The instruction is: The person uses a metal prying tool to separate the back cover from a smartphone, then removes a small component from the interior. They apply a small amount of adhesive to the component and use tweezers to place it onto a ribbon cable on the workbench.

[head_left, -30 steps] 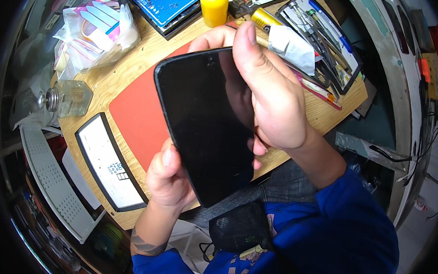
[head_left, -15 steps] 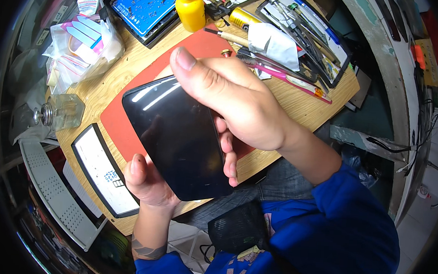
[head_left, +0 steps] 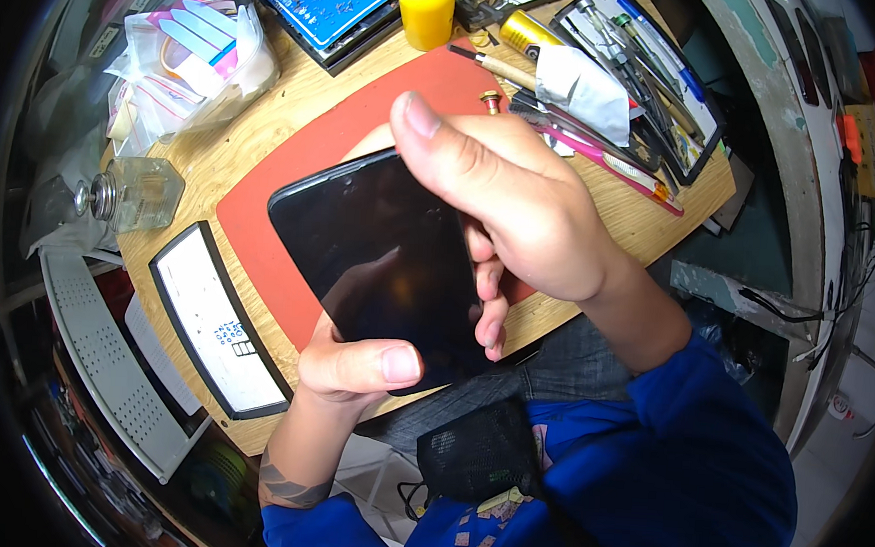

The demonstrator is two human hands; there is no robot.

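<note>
A black smartphone (head_left: 388, 255) with a dark, glossy screen is held tilted above the red-brown mat (head_left: 262, 198). My left hand (head_left: 352, 367) grips its lower end, the thumb lying across the screen and the other fingers hidden beneath. Around the upper right side wraps my right hand (head_left: 532, 204); its thumb rests at the top edge and several curled fingertips show along the right edge. A faint reflection crosses the glass. The back of the phone is out of sight.
On the wooden table (head_left: 652, 211) stand a yellow bottle (head_left: 426, 12), a tool tray (head_left: 713, 110) and a blue-topped board (head_left: 324, 1). Left lie a plastic bag (head_left: 239, 81), a glass dispenser jar (head_left: 147, 196) and a white, black-edged panel (head_left: 216, 325). Loose tools surround a brush (head_left: 624, 170).
My left thumb has come down from beside the phone onto the lower part of its screen. The phone and both hands appear slightly farther right, as the whole view has shifted.
</note>
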